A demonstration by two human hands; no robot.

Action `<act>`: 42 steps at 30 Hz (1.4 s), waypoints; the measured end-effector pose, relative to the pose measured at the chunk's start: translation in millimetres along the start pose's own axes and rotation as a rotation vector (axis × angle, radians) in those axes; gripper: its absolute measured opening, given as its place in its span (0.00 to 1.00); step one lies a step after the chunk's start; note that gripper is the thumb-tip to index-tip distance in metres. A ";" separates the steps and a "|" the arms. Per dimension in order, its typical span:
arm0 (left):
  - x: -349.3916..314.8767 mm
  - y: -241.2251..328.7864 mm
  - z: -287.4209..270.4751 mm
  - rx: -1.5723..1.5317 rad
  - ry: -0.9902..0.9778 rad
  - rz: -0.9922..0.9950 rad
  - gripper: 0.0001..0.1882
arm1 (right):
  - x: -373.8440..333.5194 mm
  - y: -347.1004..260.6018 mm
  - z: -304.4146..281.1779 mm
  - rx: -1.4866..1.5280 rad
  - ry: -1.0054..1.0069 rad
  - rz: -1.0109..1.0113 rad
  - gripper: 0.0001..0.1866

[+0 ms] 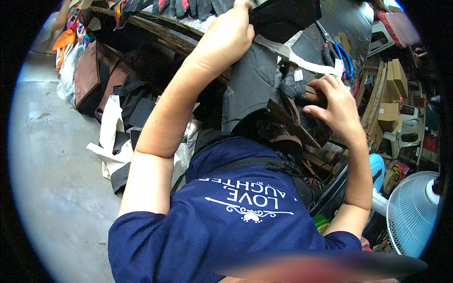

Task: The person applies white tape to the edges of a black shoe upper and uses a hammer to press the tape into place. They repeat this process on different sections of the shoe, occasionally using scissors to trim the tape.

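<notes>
At the upper middle, my left hand [230, 34] is closed on the edge of a black fabric piece [285, 21]; its fingertips are partly out of sight. My right hand [336, 104] sits farther right, its thumb and fingers apart and curved beside a brown cylindrical part [314, 95] of a dark machine. I cannot tell whether it touches that part. A white strip [309, 63] runs from near my left hand toward my right fingers. Dark grey cloth [245, 89] hangs over the near table edge between my arms. Blue-handled scissors [347, 59] lie beyond the right hand.
Black and white fabric scraps [115, 137] are heaped left of my body, by brown boards [88, 78]. Dark cut strips [184, 8] lie at the far table edge. A white fan [410, 212] stands close to my right elbow, with cardboard boxes [389, 113] behind it.
</notes>
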State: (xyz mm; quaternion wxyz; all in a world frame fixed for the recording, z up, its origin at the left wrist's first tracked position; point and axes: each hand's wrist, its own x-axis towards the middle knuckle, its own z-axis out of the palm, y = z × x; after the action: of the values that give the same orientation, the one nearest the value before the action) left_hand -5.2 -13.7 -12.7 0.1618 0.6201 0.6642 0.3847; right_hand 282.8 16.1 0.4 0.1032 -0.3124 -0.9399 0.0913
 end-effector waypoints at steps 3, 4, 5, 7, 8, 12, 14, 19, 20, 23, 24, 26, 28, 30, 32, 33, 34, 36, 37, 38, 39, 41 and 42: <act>1.0 -1.9 -3.4 0.018 0.040 0.046 0.17 | -11.3 4.6 13.8 -0.085 0.065 0.010 0.18; 3.4 -2.0 -3.9 0.025 0.055 0.047 0.16 | -11.2 8.7 12.9 -0.075 0.129 0.005 0.17; 5.7 -2.3 -4.2 0.026 0.078 0.071 0.16 | -8.2 13.1 10.7 0.066 0.210 -0.047 0.15; 10.1 -3.7 -3.2 0.029 0.115 0.122 0.14 | 0.0 17.7 -1.5 0.706 0.202 0.318 0.15; 12.5 -4.8 -1.8 0.043 0.113 0.106 0.14 | 5.5 17.4 -10.6 0.654 0.329 0.263 0.17; 16.5 -12.0 3.6 0.020 0.145 0.163 0.15 | 37.3 0.5 -20.1 0.750 0.707 0.033 0.18; 18.1 -15.4 6.6 0.006 0.172 0.187 0.15 | 55.3 -12.4 3.8 0.366 0.575 -0.020 0.18; 23.4 -25.6 8.8 -0.026 0.192 0.253 0.15 | 66.7 -12.7 6.7 -0.073 0.358 0.036 0.17; 23.3 -27.7 9.0 -0.026 0.191 0.267 0.15 | 65.5 -11.5 2.2 -0.011 0.421 0.017 0.17; 23.2 -32.4 9.2 -0.085 0.145 0.202 0.16 | 66.8 -12.3 -5.1 0.489 0.549 0.072 0.16; 22.7 -33.2 9.0 -0.090 0.145 0.179 0.16 | 69.9 -14.6 -2.2 0.605 0.611 0.096 0.17; 22.3 -33.8 9.2 -0.100 0.144 0.143 0.16 | 75.2 -20.4 6.9 0.443 0.636 -0.044 0.18; 23.1 -33.8 9.5 -0.114 0.145 0.164 0.16 | 76.9 -23.1 11.2 -0.113 0.410 -0.006 0.18; 24.0 -33.7 10.1 -0.105 0.149 0.166 0.16 | 75.4 -23.0 9.2 -0.155 0.368 0.043 0.19; 23.4 -33.6 10.8 -0.073 0.128 0.143 0.16 | 72.2 -20.9 0.3 -0.228 0.434 -0.066 0.19; 23.6 -33.9 10.6 -0.082 0.135 0.150 0.16 | 71.6 -21.4 -1.1 -0.096 0.529 -0.066 0.18; 23.1 -34.0 10.9 -0.096 0.139 0.149 0.16 | 70.5 -21.5 -3.1 0.144 0.558 -0.045 0.17; 21.8 -33.7 11.1 -0.105 0.131 0.131 0.16 | 70.1 -23.4 -0.6 0.484 0.704 0.061 0.17; 21.1 -33.2 11.1 -0.102 0.117 0.119 0.16 | 71.0 -24.7 4.0 0.316 0.572 0.049 0.17; 21.5 -32.6 10.7 -0.096 0.111 0.115 0.16 | 72.2 -25.5 8.9 0.139 0.480 0.054 0.17; 21.2 -31.3 11.2 -0.108 0.114 0.114 0.16 | 72.7 -24.5 11.9 -0.036 0.346 0.079 0.17; 18.6 -28.5 12.6 -0.131 0.117 0.110 0.16 | 70.8 -19.2 12.7 -0.088 0.392 0.039 0.17; 16.5 -26.7 14.1 -0.088 0.122 0.067 0.16 | 68.6 -15.7 10.5 -0.156 0.427 -0.027 0.17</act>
State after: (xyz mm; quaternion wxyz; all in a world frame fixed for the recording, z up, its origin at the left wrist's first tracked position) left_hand -17.0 8.1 -36.5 0.1352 0.6098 0.6343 0.4557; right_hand 217.5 44.2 3.4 0.2767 -0.3191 -0.9050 -0.0513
